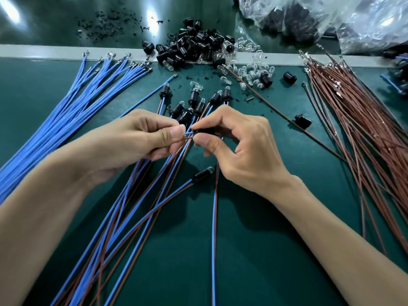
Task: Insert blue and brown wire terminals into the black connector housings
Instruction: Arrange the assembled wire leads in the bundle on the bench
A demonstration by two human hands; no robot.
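Note:
My left hand (pixel 141 138) pinches a blue wire and a brown wire (pixel 187 135) between thumb and fingers. Right beside it my right hand (pixel 238 146) grips a black connector housing (pixel 204 130), mostly hidden by the fingers. The wire ends meet the housing between the two hands. Several finished assemblies (pixel 194 100), black housings with clear bulbs on blue and brown wires, lie just beyond the hands. Loose blue wires (pixel 72 102) fan out at the left. Loose brown wires (pixel 357 120) lie at the right.
A heap of black housings (pixel 194 47) and clear bulbs (pixel 254 69) sits at the far middle of the green mat (pixel 276 250). Plastic bags (pixel 331 16) of parts lie at the back right. Single housings (pixel 303 121) and black crumbs are scattered about.

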